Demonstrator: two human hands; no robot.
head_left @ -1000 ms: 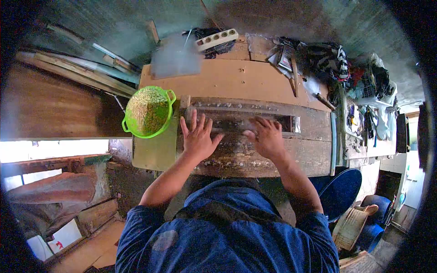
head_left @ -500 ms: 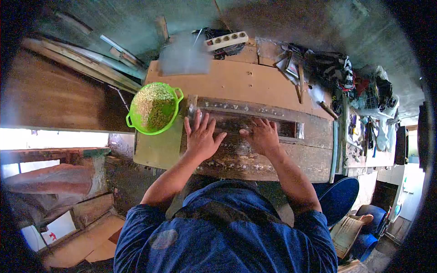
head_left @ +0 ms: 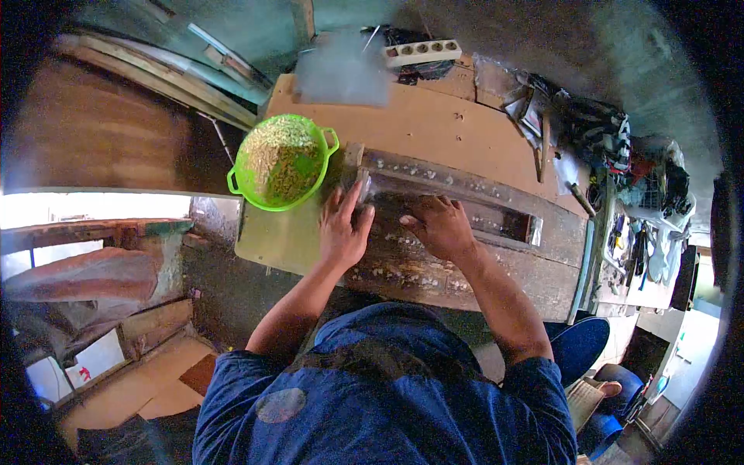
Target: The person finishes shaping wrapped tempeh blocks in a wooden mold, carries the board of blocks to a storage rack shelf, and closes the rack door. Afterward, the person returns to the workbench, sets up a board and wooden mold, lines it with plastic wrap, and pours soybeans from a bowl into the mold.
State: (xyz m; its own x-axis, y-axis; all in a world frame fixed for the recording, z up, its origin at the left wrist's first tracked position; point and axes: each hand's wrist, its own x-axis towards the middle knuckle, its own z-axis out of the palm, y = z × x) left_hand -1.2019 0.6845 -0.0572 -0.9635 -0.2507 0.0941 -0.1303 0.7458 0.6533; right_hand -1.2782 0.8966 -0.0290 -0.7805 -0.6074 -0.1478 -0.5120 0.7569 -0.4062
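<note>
A long wooden mould (head_left: 453,244) with a narrow slot lies on the workbench, and clear plastic (head_left: 535,230) shows at its right end. My left hand (head_left: 345,229) is at the mould's left end, fingers stretched forward beside the end block and thumb apart. Over the slot, left of its middle, rests my right hand (head_left: 443,226), palm down, with fingers slightly bent and thumb spread; I cannot make out anything in it. Left of my left hand stands a green colander (head_left: 267,203) holding pale and brownish grains or chopped pieces.
A cardboard sheet (head_left: 434,124) covers the bench's back. Beyond it are a power strip (head_left: 422,52) and a translucent plastic sheet (head_left: 341,70). Wooden planks (head_left: 155,81) lean at the far left. Bags and tools clutter the right, with a blue round seat (head_left: 581,341) below.
The view has shifted, so the bench appears tilted and farther right. My left hand's fingers have drawn closer together at the mould's end. My right hand's fingers are more bent.
</note>
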